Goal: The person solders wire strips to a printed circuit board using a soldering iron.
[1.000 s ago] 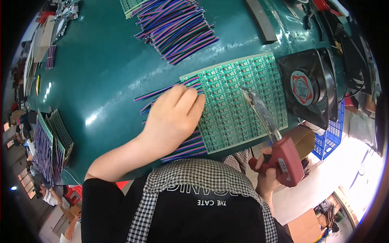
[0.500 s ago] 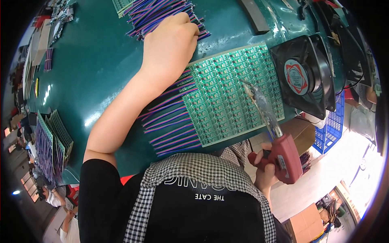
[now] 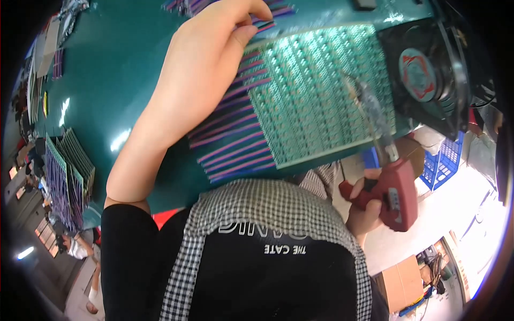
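My left hand point(image 3: 206, 67) is closed in a pinch beyond the upper left corner of a green circuit board panel point(image 3: 321, 96). A short multicoloured ribbon wire point(image 3: 265, 27) shows at its fingertips. More ribbon wires point(image 3: 235, 155) stick out in a row from the panel's left edge. In my right hand point(image 3: 367, 214), at the table's near edge, is a red soldering gun point(image 3: 393, 195) held by its grip. Its long metal nose points up and left over the panel, and the tip looks blurred.
A black fan point(image 3: 428, 75) stands right of the panel. Loose wires point(image 3: 284, 9) lie at the far edge of view. Wired boards point(image 3: 69, 176) stand stacked on the left of the green table point(image 3: 107, 96). A blue crate point(image 3: 443, 163) is below the table at right.
My left hand has come away from the wire pile toward the panel, a ribbon wire at its fingertips. The view has shifted; the soldering gun remains over the panel.
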Motion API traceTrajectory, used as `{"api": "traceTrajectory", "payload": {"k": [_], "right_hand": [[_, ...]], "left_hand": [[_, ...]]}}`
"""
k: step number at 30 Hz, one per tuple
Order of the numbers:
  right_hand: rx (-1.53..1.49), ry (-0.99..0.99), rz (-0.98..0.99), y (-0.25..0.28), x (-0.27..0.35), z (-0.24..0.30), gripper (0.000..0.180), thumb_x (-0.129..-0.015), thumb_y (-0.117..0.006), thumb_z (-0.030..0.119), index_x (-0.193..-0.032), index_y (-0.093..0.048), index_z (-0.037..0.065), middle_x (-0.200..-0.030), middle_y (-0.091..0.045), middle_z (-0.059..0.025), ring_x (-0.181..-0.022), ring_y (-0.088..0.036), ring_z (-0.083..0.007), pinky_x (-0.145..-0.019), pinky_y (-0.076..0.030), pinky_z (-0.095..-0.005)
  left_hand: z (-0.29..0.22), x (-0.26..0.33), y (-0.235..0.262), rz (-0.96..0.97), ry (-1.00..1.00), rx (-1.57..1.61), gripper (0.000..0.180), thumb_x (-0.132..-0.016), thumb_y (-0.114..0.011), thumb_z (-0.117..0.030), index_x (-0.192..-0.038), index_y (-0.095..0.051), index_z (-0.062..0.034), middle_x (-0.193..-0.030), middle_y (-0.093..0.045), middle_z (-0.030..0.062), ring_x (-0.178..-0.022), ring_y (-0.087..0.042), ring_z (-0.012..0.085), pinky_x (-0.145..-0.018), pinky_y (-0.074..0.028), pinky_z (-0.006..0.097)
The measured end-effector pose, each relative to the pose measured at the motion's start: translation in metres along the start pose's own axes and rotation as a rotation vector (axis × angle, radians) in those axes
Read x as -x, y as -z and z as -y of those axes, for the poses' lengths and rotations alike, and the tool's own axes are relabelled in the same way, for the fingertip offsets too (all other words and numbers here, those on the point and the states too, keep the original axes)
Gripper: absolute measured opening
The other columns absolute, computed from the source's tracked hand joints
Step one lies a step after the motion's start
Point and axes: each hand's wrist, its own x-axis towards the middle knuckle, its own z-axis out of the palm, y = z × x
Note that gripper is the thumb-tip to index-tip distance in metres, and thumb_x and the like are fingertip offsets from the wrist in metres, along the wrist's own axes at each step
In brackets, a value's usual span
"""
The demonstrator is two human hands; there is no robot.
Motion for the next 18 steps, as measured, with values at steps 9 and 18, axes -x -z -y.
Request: {"api": "traceTrajectory", "payload": {"k": [9, 18], "right_hand": [[0.061, -0.068, 0.115, 0.0, 0.004, -0.001, 0.077, -0.08, -0.066, 0.059, -0.119, -0.049, -0.005, -0.101, -0.061, -0.0138, -0.056, -0.054, -0.0146, -0.049, -0.039, -0.0233], [0.046, -0.226, 0.26, -0.001, -0.001, 0.006, 0.078, -0.073, -0.073, 0.06, -0.112, -0.054, -0.006, -0.098, -0.061, -0.0138, -0.055, -0.053, -0.0136, -0.048, -0.043, -0.0234]], "left_hand": [[0.017, 0.058, -0.028, -0.004, -0.438, -0.309, 0.02, -0.074, -0.064, -0.007, -0.094, -0.063, -0.0034, -0.084, -0.055, 0.0057, -0.071, -0.06, 0.0204, -0.056, -0.048, 0.029], [0.028, 0.054, -0.039, -0.132, -0.609, -0.362, 0.029, -0.064, -0.065, -0.005, -0.092, -0.064, 0.0022, -0.089, -0.056, 0.0065, -0.065, -0.053, 0.015, -0.053, -0.046, 0.024]]}}
